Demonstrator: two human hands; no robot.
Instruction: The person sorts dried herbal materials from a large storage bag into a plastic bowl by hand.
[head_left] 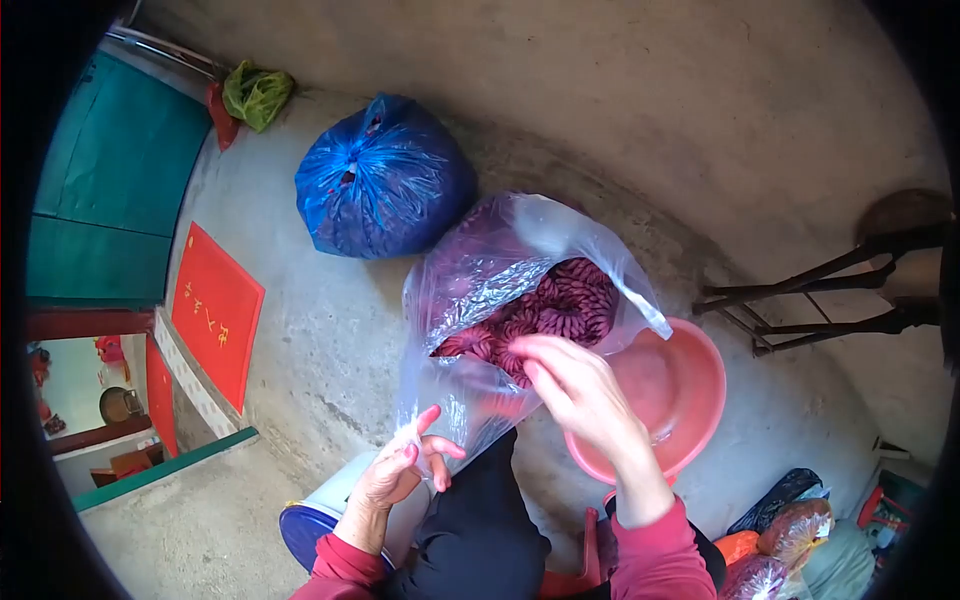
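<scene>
holding maroon coils (568, 308): clear bag (462, 272), left grip (395, 468) apart at its film, right grip (583, 388) seemingly apart

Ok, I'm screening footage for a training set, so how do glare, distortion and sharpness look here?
Head view: black lens edges round off the corners, and the wall meets the floor in a bowed line; white glare streaks the clear bag and glints on the blue bag; the right hand looks pale and slightly soft.

glossy clear plastic bag (470, 270), matt concrete flr (335, 330)
</scene>
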